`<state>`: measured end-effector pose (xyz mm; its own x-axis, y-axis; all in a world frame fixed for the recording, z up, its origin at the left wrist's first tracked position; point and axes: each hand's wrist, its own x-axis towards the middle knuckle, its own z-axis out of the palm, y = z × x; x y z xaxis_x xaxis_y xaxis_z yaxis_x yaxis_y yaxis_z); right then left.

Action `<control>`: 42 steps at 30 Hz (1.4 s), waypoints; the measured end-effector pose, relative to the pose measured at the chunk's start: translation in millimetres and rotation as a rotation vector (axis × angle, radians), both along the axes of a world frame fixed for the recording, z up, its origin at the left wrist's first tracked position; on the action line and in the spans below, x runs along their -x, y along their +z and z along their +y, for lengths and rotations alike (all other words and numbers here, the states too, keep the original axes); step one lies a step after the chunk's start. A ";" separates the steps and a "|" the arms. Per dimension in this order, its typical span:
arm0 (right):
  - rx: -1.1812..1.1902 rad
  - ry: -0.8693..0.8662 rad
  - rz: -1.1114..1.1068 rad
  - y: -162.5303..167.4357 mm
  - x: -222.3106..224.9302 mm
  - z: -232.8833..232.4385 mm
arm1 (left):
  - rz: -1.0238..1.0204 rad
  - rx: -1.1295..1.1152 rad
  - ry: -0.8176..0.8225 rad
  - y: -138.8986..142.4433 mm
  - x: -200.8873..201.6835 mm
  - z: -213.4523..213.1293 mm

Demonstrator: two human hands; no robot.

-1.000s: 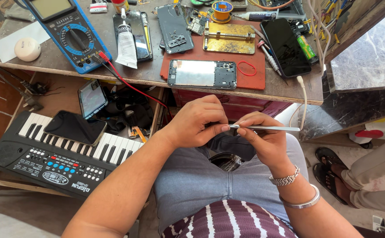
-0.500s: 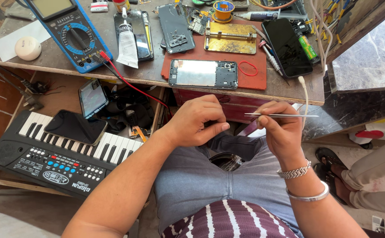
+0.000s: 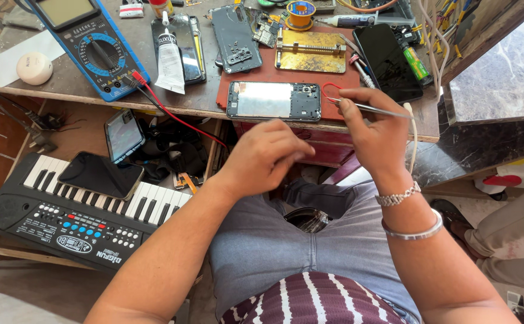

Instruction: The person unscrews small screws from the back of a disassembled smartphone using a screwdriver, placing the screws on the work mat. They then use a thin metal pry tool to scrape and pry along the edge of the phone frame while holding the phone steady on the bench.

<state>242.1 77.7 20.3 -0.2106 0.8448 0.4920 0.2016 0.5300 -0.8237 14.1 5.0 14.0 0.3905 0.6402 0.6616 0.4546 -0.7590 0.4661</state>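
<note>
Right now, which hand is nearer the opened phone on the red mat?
Right. The right hand holds tweezers just beside the opened phone; the left hand hangs below the bench edge, in front of it.

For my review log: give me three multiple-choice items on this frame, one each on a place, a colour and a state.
1. Where does the opened phone lie?
A. on the red mat
B. on the keyboard
C. in the lap

2. What colour is the multimeter casing?
A. yellow
B. blue
C. green

3. What is the right hand doing?
A. resting empty
B. gripping a glue tube
C. holding tweezers

Answers: 1 A, the phone sits on the mat at the bench edge; 2 B, the casing is blue; 3 C, thin metal tweezers are pinched in its fingers.
</note>
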 end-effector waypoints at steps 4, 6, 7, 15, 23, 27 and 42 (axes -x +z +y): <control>0.037 0.002 0.010 -4.2 9.5 4.0 | -0.037 -0.121 0.207 1.5 4.6 -0.7; 0.030 -0.009 0.005 -7.5 10.5 4.3 | -0.054 -0.185 0.323 0.6 6.5 -0.4; 0.043 -0.006 0.010 -8.6 9.8 4.2 | -0.053 -0.177 0.349 -0.2 7.7 0.2; 0.054 -0.019 -0.046 -2.5 8.5 1.0 | 0.002 -0.106 0.422 -10.4 11.3 10.8; -0.117 -0.111 -0.201 2.2 16.8 -8.9 | 0.082 -0.052 0.405 -17.1 14.9 14.2; -0.149 -0.114 -0.150 -4.8 19.4 -10.9 | 0.039 -0.044 0.407 -18.4 15.8 17.5; -0.039 -0.091 -0.014 -23.1 14.7 5.6 | 0.052 -0.082 0.423 -16.1 15.3 15.2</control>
<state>227.4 83.3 -2.8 -0.1407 0.8408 0.5228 0.2621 0.5408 -0.7992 -1.2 20.2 -2.1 0.1394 0.6973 0.7031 0.7548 -0.5344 0.3803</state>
